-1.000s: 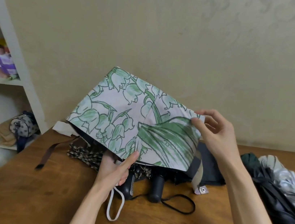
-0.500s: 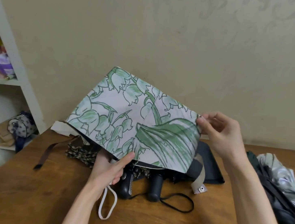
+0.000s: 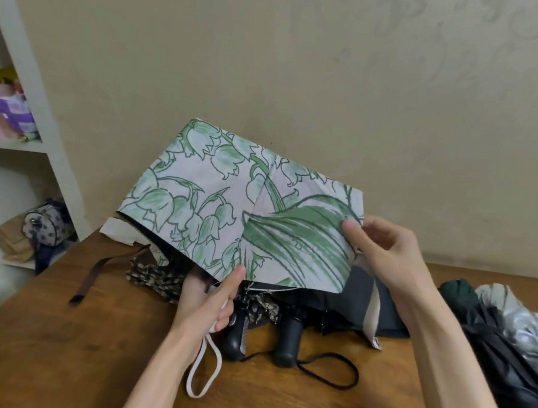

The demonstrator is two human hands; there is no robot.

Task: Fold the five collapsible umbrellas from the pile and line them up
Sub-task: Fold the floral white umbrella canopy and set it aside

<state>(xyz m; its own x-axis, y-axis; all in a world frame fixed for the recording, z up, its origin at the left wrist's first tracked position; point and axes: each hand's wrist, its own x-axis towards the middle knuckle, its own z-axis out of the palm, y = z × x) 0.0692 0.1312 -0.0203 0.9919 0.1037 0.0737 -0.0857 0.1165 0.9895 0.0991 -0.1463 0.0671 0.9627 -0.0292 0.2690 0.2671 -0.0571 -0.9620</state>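
A collapsible umbrella with a white canopy and green flower print [image 3: 226,201] is held up over the wooden table [image 3: 67,348]. My left hand [image 3: 204,295] grips its handle from below, a white wrist loop [image 3: 202,372] hanging down. My right hand [image 3: 385,251] pinches the canopy's right edge between thumb and fingers. Under it lie two umbrellas with black handles [image 3: 288,339], one with leopard-print fabric [image 3: 155,277], one dark [image 3: 363,307]. At the right edge lies a dark green and silver umbrella bundle [image 3: 511,338].
A brown strap [image 3: 95,276] trails over the table's left part. A white shelf unit [image 3: 32,108] with boxes and a dotted pouch [image 3: 47,224] stands at the left. A beige wall runs behind the table.
My right hand has slid a little along the canopy's right edge and now pinches it lower down. My left hand holds the handle as before.
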